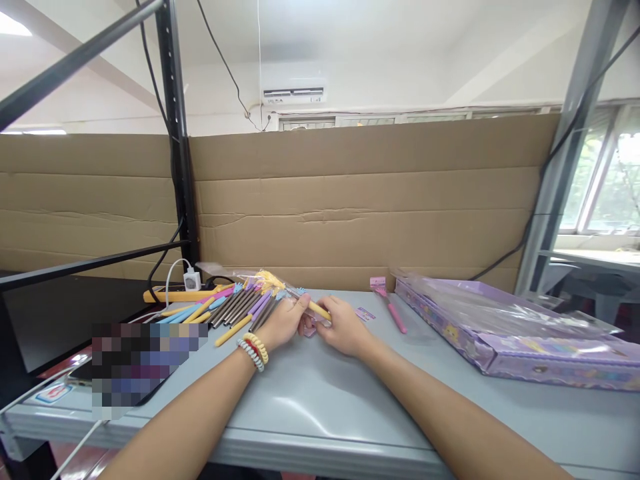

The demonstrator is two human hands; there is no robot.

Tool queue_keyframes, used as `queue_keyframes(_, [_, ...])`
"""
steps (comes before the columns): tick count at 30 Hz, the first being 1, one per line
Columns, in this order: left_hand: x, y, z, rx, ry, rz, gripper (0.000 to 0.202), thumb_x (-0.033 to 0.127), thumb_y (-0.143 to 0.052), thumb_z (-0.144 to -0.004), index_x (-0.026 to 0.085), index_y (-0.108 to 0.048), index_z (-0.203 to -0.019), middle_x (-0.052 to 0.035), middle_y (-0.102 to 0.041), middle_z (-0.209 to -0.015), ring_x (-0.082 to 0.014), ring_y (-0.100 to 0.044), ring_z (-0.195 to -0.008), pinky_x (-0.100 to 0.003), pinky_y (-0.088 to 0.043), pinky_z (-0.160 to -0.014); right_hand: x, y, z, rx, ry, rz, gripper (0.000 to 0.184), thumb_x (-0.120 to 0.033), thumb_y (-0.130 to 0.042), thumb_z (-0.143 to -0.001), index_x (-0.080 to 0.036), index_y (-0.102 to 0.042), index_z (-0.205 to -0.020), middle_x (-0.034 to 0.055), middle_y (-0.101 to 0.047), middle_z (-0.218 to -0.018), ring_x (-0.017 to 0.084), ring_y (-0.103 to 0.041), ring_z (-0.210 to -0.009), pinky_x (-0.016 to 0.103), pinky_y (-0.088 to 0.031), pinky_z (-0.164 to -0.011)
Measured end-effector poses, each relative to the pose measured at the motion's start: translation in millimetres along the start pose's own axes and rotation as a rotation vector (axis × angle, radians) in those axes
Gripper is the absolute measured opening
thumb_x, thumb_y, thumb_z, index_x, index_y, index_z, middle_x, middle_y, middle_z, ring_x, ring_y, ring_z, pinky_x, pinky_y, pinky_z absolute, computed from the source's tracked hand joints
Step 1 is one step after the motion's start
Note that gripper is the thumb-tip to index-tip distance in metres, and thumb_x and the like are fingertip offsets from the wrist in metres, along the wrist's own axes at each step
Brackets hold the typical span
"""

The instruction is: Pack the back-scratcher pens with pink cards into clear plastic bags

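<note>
My left hand and my right hand meet over the middle of the grey table, both with fingers pinched around a thin pen with a yellow grip. A small pink piece sits between the two hands. My left wrist wears beaded bracelets. Just left of the hands lies a spread of several pens with yellow, blue, purple and pink grips, and a clear plastic bag behind them.
A purple flat box in plastic wrap lies at the right. A pink pen and a small sticker lie beside it. A charger and cables sit at the back left. Cardboard walls close the back.
</note>
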State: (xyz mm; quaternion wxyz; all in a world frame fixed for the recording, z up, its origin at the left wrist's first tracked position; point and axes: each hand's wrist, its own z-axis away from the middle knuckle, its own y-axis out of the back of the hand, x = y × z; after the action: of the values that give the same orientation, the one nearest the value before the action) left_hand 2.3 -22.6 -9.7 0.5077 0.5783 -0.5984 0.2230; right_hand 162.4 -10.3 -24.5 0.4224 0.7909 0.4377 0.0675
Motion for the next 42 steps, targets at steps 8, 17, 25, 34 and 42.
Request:
queue_keyframes(8, [-16,0.8,-5,-0.054,0.082,0.079,0.058,0.062,-0.035,-0.081,0.013,-0.060,-0.062,-0.0035,-0.057,-0.049,-0.0090,-0.047,-0.036,-0.020,-0.030,-0.036,2,-10,6,0.063,-0.023,0.025,0.022,-0.019,-0.050,-0.073,-0.016,-0.053,-0.094,0.0059,-0.059,-0.081,0.018,-0.054,-0.073,0.028,-0.041,-0.066])
queue_keyframes(17, [-3,0.5,-4,-0.030,0.073,0.063,0.059,0.063,-0.035,-0.080,0.015,-0.057,-0.055,-0.0044,-0.057,-0.049,-0.0104,-0.048,-0.039,-0.022,-0.032,-0.039,-2,-5,3,0.113,0.002,-0.012,0.015,-0.018,-0.044,-0.078,-0.019,-0.052,-0.091,0.0050,-0.056,-0.083,0.017,-0.053,-0.074,0.028,-0.041,-0.067])
queue_keyframes(25, [-14,18.0,-10,0.090,-0.037,0.217,0.044,0.057,-0.049,-0.077,0.015,-0.056,-0.083,-0.0014,-0.058,-0.062,-0.0125,-0.054,-0.053,-0.024,-0.040,-0.048,-16,1,1,0.175,-0.117,-0.220,0.012,-0.021,-0.046,-0.077,-0.020,-0.047,-0.089,-0.0008,-0.057,-0.068,0.013,-0.050,-0.058,0.025,-0.038,-0.056])
queue_keyframes(34, [-6,23.6,-9,0.094,-0.113,0.281,0.034,0.038,-0.071,-0.064,0.014,-0.057,-0.084,-0.0012,-0.059,-0.068,-0.0123,-0.054,-0.062,-0.024,-0.042,-0.056,-21,7,2,0.081,-0.177,-0.581,0.020,-0.032,-0.058,-0.073,-0.020,-0.041,-0.074,-0.0026,-0.052,-0.068,0.012,-0.052,-0.060,0.024,-0.040,-0.052])
queue_keyframes(42, [-3,21.6,-11,0.245,-0.092,0.197,0.033,0.043,-0.069,-0.065,0.013,-0.057,-0.066,0.0003,-0.054,-0.053,-0.0108,-0.050,-0.049,-0.023,-0.040,-0.047,-14,8,-2,0.076,-0.289,-0.697,0.027,-0.039,-0.065,-0.067,-0.019,-0.049,-0.070,-0.0018,-0.055,-0.065,0.012,-0.052,-0.056,0.024,-0.040,-0.052])
